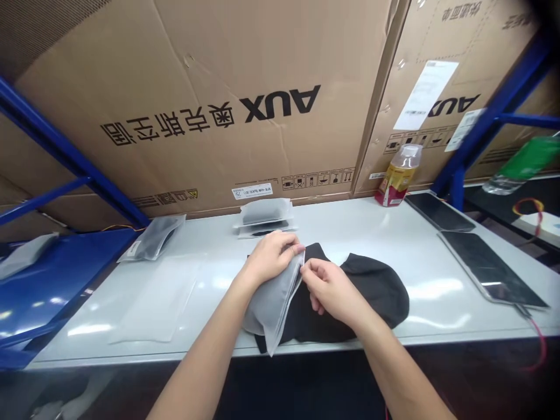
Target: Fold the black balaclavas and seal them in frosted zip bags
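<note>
The left hand (280,255) and right hand (329,287) pinch a frosted bag (272,298), fingers closed — apparently working its edge. The next move likely needs a steady left hold.

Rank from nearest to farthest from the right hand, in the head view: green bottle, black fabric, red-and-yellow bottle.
1. Black fabric: beneath the right hand.
2. Red-and-yellow bottle: back right, left of the blue post.
3. Green bottle: far right, beyond that post.

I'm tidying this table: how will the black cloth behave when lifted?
The black cloth will probably droop, as it lies flat and limp. It looks thin, so likely light. Lifting might disturb the bag, which overlaps it.
</note>
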The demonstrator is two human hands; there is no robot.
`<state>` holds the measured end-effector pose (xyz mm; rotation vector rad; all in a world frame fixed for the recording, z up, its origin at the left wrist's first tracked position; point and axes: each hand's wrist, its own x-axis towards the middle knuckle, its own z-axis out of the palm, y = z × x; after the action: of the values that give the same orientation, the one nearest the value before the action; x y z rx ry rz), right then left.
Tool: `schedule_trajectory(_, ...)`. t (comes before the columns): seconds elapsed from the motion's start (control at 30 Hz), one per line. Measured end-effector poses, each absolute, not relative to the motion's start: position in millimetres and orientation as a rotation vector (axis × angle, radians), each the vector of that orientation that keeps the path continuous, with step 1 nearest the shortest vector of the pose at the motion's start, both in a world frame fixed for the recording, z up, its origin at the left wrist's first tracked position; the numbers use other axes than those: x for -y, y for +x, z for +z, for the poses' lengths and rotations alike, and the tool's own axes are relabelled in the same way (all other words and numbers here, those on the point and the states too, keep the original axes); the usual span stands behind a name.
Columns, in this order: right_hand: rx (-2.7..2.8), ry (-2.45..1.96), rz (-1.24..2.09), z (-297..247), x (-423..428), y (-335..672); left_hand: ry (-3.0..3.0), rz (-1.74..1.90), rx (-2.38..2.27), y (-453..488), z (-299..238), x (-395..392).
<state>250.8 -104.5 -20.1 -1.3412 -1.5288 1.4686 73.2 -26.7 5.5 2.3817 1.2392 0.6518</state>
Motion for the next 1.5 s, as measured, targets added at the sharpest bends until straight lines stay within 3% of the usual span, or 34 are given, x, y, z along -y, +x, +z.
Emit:
schedule_trajectory(0.5,1.649,-1.437,1.38,-10.4,147.0,217.4,2.193,0.977,-1.627,50.2,2.4,25.2)
schedule_trajectory(0.77,1.68,-1.482,1.536,1.5,155.6,228.5,2.173,0.897,-1.693,41.3,5.3,21.3)
schedule_trajectory(1.0,1.806,-1.441,1.27,-10.1,139.9,241.4,2.148,0.568,-1.777,53.1,6.9,92.6)
schedule_trajectory(1.17,1.774,-1.42,1.283,-13.8,125.6,235.5,2.038,0.303,-1.862,47.6,6.1,127.3)
schedule_trajectory(1.5,1.917,-1.63,0.882,-14.3,116.7,212.5,2.138,0.609,-2.035,47.1,27.1,132.4)
